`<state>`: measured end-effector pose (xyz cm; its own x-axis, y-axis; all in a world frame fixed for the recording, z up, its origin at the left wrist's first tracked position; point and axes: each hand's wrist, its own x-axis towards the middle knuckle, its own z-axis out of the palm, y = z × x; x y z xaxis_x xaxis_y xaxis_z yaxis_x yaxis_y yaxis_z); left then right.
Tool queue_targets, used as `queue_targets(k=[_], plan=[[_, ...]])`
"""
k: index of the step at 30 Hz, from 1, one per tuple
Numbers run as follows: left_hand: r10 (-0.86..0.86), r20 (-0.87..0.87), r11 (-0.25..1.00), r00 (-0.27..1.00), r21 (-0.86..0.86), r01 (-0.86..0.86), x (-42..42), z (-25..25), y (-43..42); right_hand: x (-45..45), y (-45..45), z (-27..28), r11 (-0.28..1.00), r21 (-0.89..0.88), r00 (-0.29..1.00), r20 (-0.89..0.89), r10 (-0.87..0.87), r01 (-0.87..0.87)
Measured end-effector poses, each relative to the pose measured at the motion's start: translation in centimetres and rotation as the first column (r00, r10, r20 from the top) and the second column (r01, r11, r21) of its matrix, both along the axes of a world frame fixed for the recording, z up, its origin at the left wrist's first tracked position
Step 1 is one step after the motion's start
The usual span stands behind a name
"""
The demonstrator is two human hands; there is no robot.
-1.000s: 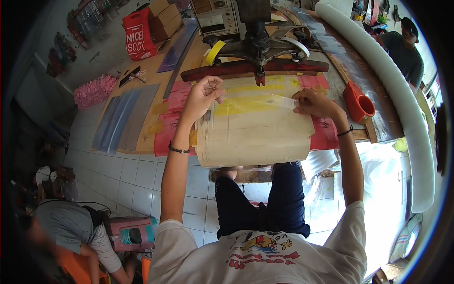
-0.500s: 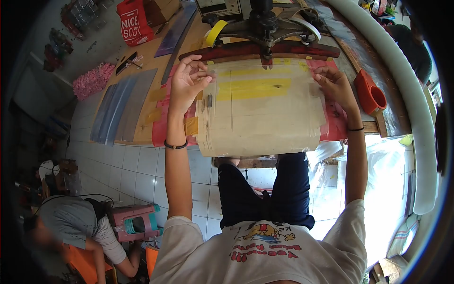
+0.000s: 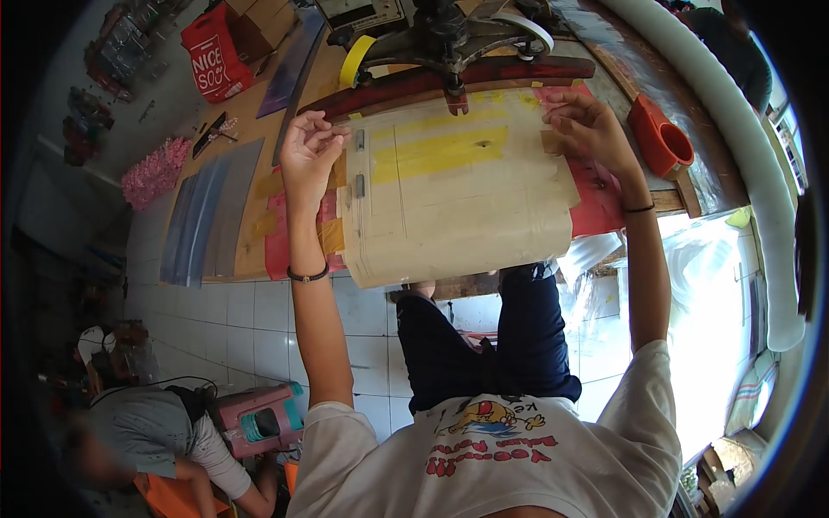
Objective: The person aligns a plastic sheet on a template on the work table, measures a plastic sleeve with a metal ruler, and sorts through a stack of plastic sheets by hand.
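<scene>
A beige flexible sheet [image 3: 466, 216] lies on the bench below a dark curved press bar [image 3: 509, 76], its near edge hanging over the front. Yellow tape [image 3: 440, 160] crosses its upper part, and two small grey metal pieces [image 3: 360, 186] sit along its left side. My left hand [image 3: 309, 160] is above the sheet's upper left edge, thumb and fingertips drawn together. At the upper right edge is my right hand [image 3: 591, 134], fingers curled into a pinch near a brown tape patch [image 3: 553, 142]. Whatever either pinch holds is too thin or hidden to make out.
An orange-red tape dispenser [image 3: 661, 138] stands right of the sheet. Bluish plastic sheets [image 3: 211, 203] hang over the bench at left. Behind them are pink material [image 3: 155, 171] and a red bag [image 3: 214, 56]. A person [image 3: 164, 440] bends low at lower left.
The whole view has shifted and tilted slightly. My left hand has moved a little left off the sheet's edge, uncovering the upper metal piece. My right hand stays near the right edge.
</scene>
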<state>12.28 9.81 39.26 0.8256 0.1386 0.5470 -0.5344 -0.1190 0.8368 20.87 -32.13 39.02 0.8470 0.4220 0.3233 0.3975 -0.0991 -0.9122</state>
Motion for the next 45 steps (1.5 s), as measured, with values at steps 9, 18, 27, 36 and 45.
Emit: queue_targets(k=[9,18,27,36,45], plan=[[-0.042,-0.063,0.997,0.997,0.059,0.046,-0.1,-0.2,-0.1,-0.1,-0.1,0.5,0.993,0.067,0.996,-0.003,-0.095,0.095],[0.173,-0.006,0.4,0.985,0.914,-0.064,-4.5,0.6,-4.3,-1.4,0.5,0.9,0.836,-0.461,0.891,0.447,-0.073,0.299],[0.22,-0.051,0.085,0.974,0.996,0.033,-2.8,-0.7,-5.3,0.4,3.3,-0.5,0.569,-0.736,0.789,0.57,0.23,0.366],[0.315,-0.102,-0.013,0.944,0.994,0.111,1.1,0.0,-4.5,1.0,4.9,-0.8,0.598,-0.749,0.821,0.513,0.25,0.286],[0.297,-0.119,0.061,0.947,0.993,0.105,3.4,-0.7,-3.7,2.2,5.9,-1.1,0.578,-0.738,0.833,0.526,0.17,0.348]])
